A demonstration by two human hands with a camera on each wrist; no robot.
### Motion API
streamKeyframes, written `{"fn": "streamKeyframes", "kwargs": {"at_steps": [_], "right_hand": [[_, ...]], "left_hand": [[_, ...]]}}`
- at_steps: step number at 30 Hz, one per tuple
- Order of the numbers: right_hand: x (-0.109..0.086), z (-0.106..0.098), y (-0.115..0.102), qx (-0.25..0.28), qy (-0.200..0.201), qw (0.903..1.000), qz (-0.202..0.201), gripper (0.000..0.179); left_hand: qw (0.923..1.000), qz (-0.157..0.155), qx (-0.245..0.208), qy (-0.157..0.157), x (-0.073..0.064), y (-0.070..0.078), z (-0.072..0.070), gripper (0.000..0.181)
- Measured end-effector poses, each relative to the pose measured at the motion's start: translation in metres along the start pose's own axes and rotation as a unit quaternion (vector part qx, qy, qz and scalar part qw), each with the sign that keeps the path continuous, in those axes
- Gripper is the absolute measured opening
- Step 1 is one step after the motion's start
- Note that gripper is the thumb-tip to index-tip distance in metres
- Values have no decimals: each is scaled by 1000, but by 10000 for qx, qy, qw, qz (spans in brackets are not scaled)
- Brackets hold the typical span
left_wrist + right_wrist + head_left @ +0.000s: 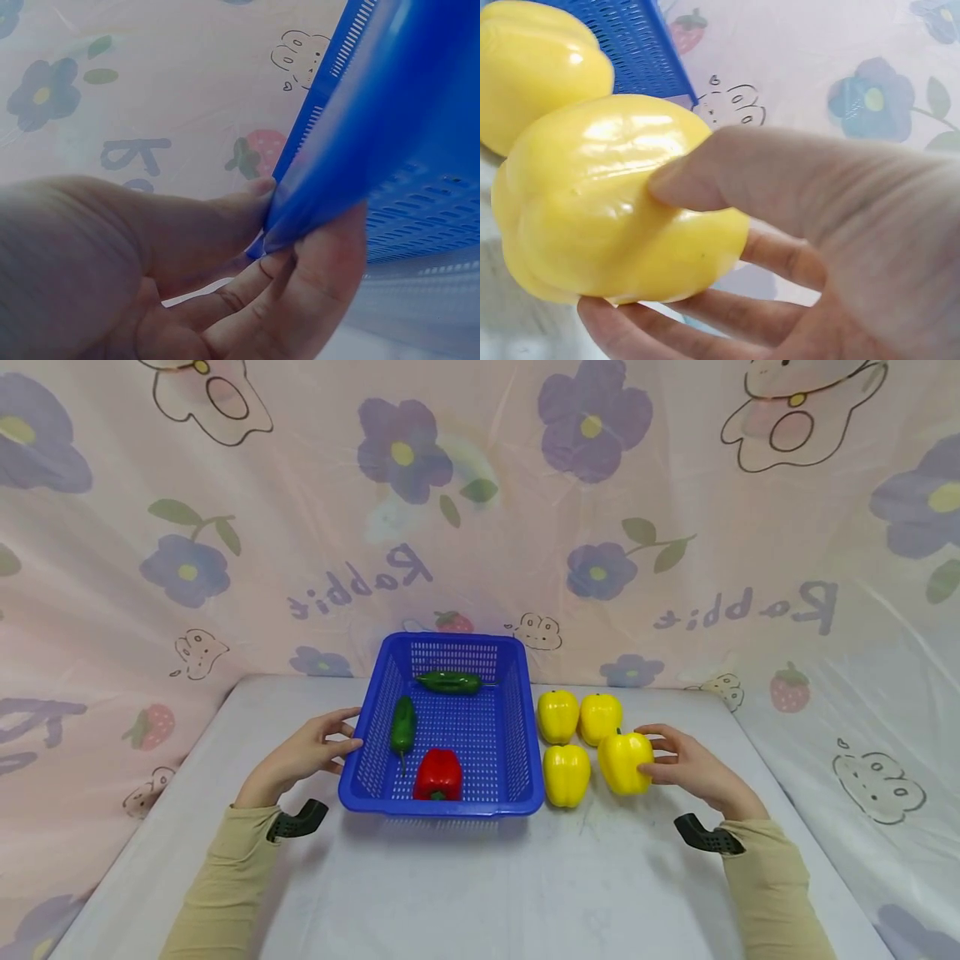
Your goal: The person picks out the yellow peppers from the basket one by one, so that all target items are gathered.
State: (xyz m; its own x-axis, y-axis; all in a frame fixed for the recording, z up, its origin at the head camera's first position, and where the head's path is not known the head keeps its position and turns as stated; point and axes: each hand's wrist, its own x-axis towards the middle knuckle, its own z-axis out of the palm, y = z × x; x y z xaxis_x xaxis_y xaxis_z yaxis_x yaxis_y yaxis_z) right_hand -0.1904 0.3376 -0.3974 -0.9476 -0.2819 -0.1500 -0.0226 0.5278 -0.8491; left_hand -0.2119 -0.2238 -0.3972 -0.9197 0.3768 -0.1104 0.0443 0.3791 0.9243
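Observation:
My left hand (pixel 307 752) pinches the left rim of a blue plastic basket (pixel 442 807); in the left wrist view the thumb and fingers (pixel 322 277) lie on either side of that rim. Inside the basket are a red bell pepper (pixel 439 774) near the front wall and two green chili peppers, one on the left (pixel 403 724) and one at the back (pixel 450 682). On the basket's right, my right hand (pixel 686 764) holds a yellow bell pepper (pixel 626 763), thumb on one side and fingers beneath, as the right wrist view shows.
Three more yellow bell peppers, at the back left (pixel 558 717), back right (pixel 600 719) and front (pixel 567 775), stand between the basket and my right hand. A white-covered table (pixel 450 893) carries everything. Behind it hangs a patterned curtain (pixel 480 527). Each wrist wears a black mount.

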Motion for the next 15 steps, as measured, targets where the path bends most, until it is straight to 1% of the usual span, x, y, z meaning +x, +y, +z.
{"fn": "streamKeyframes", "kwargs": {"at_steps": [4,11,15], "right_hand": [[1,4,6,66,-117,9999,90,66],[4,13,8,88,-195,9991,358,67],[5,16,10,69,-225,9989,396,66]], "left_hand": [[10000,12,-18,-9,-1,0,0,66],[10000,17,-33,5,0,-1,0,65],[9999,24,-117,-24,1,-1,0,65]]}}
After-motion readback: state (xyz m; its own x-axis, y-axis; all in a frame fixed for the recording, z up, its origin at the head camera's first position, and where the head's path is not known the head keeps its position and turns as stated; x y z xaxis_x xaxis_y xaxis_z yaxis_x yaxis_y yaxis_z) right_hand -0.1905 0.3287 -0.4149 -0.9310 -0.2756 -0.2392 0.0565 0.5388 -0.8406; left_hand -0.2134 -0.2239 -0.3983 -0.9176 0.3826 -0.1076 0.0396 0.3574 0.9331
